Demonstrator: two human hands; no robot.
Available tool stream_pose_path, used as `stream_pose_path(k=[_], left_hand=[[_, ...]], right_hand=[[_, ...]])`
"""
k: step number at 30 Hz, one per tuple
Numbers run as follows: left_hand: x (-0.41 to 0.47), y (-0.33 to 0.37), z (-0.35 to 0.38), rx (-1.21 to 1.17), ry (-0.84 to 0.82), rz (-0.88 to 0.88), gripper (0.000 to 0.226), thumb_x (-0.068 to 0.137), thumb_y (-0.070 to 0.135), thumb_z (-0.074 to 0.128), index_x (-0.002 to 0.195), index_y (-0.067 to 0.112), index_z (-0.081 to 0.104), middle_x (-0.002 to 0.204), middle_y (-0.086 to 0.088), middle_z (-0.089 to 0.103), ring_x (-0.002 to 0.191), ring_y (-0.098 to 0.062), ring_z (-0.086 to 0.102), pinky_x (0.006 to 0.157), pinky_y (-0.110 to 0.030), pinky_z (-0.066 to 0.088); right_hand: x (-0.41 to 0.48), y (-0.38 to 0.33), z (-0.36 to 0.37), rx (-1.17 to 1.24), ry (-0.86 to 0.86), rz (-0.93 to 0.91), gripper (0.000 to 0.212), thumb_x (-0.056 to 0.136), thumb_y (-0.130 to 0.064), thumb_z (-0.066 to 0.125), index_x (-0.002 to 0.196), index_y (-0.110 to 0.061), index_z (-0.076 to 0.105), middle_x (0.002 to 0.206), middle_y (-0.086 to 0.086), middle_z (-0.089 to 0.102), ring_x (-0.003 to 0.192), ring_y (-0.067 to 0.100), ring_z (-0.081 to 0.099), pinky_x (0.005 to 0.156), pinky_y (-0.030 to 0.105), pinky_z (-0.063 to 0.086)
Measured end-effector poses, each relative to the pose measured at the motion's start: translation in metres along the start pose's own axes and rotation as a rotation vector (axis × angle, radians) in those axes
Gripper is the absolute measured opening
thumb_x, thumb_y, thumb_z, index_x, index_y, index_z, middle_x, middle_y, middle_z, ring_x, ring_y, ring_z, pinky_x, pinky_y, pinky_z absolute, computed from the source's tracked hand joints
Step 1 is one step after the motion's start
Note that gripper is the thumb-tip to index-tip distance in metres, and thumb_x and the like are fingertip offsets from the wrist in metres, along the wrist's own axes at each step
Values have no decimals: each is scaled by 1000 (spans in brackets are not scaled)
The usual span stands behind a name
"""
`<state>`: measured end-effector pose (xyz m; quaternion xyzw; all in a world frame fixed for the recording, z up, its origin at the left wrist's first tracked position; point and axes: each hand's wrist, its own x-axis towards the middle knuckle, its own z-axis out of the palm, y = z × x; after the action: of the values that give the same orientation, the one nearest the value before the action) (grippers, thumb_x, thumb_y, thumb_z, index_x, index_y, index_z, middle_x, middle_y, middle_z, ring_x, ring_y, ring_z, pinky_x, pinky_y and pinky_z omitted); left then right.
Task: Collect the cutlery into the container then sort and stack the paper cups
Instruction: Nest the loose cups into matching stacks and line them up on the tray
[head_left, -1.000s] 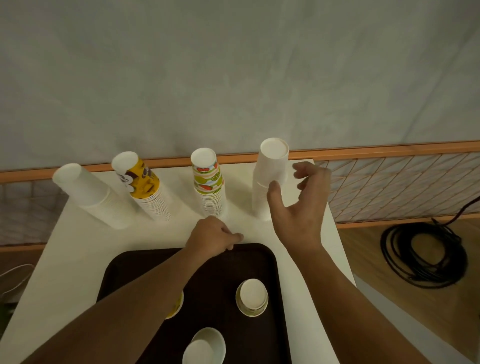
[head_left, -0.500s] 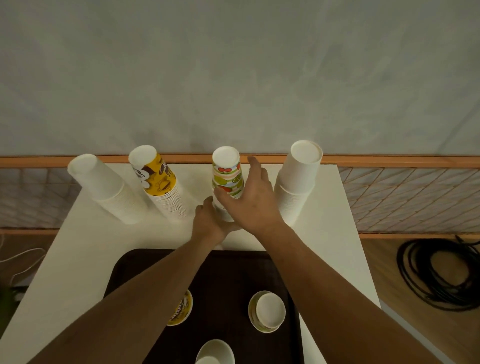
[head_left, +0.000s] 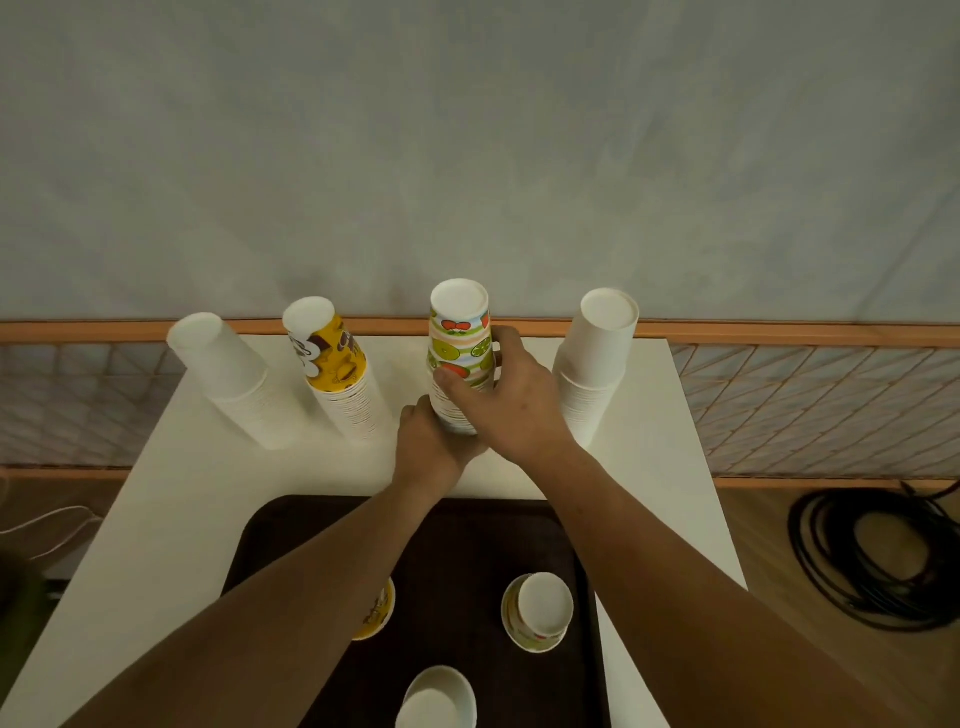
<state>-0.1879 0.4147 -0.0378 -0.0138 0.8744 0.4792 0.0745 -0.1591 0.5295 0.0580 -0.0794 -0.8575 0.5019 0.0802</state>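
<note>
Four inverted cup stacks stand along the far edge of the white table (head_left: 218, 499), close to the wooden rail (head_left: 779, 328), so there is little room behind them. Nearer, a dark tray (head_left: 467, 545) holds three loose cups. The fruit-print stack (head_left: 460, 358) looks light, thin-walled and easy to crush or topple (paper, after all). Right hand (head_left: 511, 405) has thumb and fingers wrapped round its top cup; left hand (head_left: 431, 447) is closed against the base, steadying it. A grip low on the cup wall seems safest, with open room toward the tray.
</note>
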Motion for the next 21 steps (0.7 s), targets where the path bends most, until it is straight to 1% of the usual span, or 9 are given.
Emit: stream_pose_path(k=[2, 4, 6, 8, 10, 12, 16, 18, 21], left_hand=[[-12, 8, -13, -73, 6, 28, 83, 69, 38, 91, 138, 18, 50, 129, -3, 62, 118, -23, 60, 97, -43, 56], [-29, 18, -29, -144, 4, 56, 85, 66, 41, 91, 138, 21, 50, 131, 3, 61, 119, -17, 59, 95, -33, 55], [-52, 30, -49, -165, 2, 67, 82, 60, 55, 86, 131, 28, 53, 120, 15, 63, 109, -8, 60, 80, -15, 49], [-78, 38, -70, -153, -8, 77, 79, 53, 68, 81, 120, 38, 54, 106, 24, 62, 96, 0, 59, 71, -11, 43], [-101, 39, -86, -133, -32, 79, 73, 54, 67, 84, 116, 42, 54, 102, 25, 64, 95, -1, 61, 78, -20, 48], [-127, 39, -104, -109, -52, 72, 71, 58, 62, 88, 118, 42, 56, 104, 24, 66, 98, -3, 62, 83, -25, 49], [-181, 36, -137, -94, -140, 108, 67, 58, 59, 90, 117, 43, 60, 102, 26, 69, 96, 5, 63, 74, -14, 44], [-205, 34, -151, -77, -172, 126, 69, 59, 61, 89, 119, 41, 61, 106, 24, 70, 100, 4, 64, 80, -18, 48], [-233, 31, -164, -39, -178, 130, 78, 58, 65, 87, 125, 39, 59, 113, 21, 70, 105, -1, 64, 92, -28, 51]], right_hand=[[-10, -16, -4, -19, 19, -28, 63, 88, -50, 74, 139, -24, 48, 135, -7, 64, 116, 9, 62, 76, 2, 38], [-25, -33, -7, -22, 50, -59, 61, 87, -51, 74, 136, -23, 50, 131, -6, 65, 116, 10, 64, 83, 13, 49], [-42, -49, -10, -15, 87, -82, 58, 86, -51, 75, 132, -21, 54, 127, -4, 66, 114, 12, 64, 92, 29, 57], [-60, -64, -16, -18, 108, -86, 58, 85, -52, 75, 130, -19, 57, 124, -1, 65, 113, 15, 63, 94, 38, 57], [-77, -78, -23, -23, 101, -86, 57, 84, -53, 76, 128, -19, 60, 121, -2, 65, 111, 14, 63, 93, 38, 57], [-100, -94, -31, -18, 94, -106, 54, 84, -53, 75, 125, -22, 61, 118, -7, 67, 105, 9, 64, 88, 31, 57], [-149, -122, -41, 19, 59, -104, 46, 86, -52, 74, 121, -28, 58, 106, -20, 64, 94, -4, 62, 72, 13, 48], [-167, -132, -44, 21, 26, -85, 45, 85, -51, 75, 120, -30, 56, 102, -23, 62, 92, -3, 62, 70, 13, 48], [-187, -145, -51, 51, -51, -56, 51, 82, -48, 78, 124, -28, 57, 109, -18, 65, 97, 0, 63, 78, 21, 52]])
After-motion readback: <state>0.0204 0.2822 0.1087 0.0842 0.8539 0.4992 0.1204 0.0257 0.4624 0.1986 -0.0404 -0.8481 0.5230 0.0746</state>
